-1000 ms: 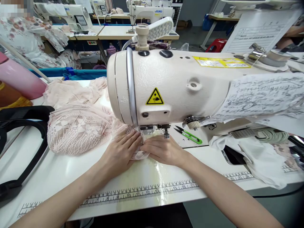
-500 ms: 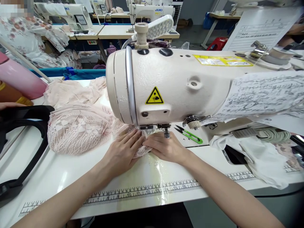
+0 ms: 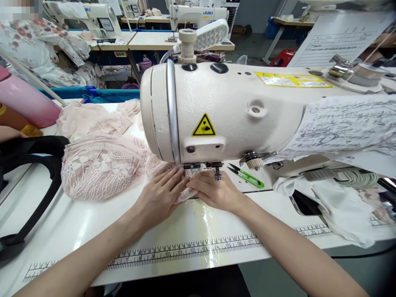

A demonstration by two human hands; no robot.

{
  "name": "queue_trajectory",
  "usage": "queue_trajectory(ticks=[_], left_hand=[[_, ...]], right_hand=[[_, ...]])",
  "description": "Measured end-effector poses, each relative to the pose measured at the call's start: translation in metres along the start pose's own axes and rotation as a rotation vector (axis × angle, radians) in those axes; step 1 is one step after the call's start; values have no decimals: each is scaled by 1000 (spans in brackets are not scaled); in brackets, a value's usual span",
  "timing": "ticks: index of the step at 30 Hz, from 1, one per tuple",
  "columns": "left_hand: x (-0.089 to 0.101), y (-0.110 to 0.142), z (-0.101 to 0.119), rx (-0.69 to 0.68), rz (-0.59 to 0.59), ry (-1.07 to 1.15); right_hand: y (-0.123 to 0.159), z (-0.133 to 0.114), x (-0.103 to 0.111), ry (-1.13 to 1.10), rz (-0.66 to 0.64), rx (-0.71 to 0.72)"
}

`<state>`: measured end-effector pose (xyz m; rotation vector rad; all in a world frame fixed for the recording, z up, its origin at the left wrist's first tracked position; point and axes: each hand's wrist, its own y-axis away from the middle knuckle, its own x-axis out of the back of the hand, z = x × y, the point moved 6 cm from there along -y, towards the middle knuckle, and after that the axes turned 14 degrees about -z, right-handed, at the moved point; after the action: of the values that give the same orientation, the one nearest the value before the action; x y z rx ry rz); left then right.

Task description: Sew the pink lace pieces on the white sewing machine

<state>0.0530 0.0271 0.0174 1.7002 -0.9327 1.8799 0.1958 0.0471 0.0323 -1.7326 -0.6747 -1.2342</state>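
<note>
Pale pink lace fabric lies under the needle area of a cream sewing machine. My left hand presses on it from the left, fingers together and nearly straight, its thumb tucked out of sight. From the right, my right hand grips the same lace near the presser foot, its fingers bent inward. The fingertips of both hands almost meet. The needle and the stitching spot are hidden behind the machine head and fingers. A larger heap of pink lace sits left of my left hand.
Green thread snips lie right of my right hand. Farther right are white cloth and a phone. A black curved frame stands at left, with another hand beside it. A printed ruler runs along the table's front.
The view has shifted very slightly, so the machine appears a little farther right. Both hands stay on the lace, and a little less of it shows between them.
</note>
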Motion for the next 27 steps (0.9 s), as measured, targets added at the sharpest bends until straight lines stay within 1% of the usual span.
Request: queue_trajectory(ticks=[3, 6, 10, 17, 22, 27], left_hand=[[5, 2, 2, -84, 35, 12], [8, 4, -1, -115, 39, 6], [11, 7, -7, -116, 34, 20], [12, 9, -15, -89, 30, 33], [12, 9, -17, -59, 38, 29], [8, 9, -17, -29, 20, 43]], right_hand=[[-1, -1, -6, -26, -48, 32], [-2, -5, -12, -59, -82, 63], [-5, -10, -18, -68, -77, 59], [-9, -16, -23, -11, -43, 43], [-10, -14, -23, -12, -39, 16], [-10, -11, -22, -23, -52, -24]])
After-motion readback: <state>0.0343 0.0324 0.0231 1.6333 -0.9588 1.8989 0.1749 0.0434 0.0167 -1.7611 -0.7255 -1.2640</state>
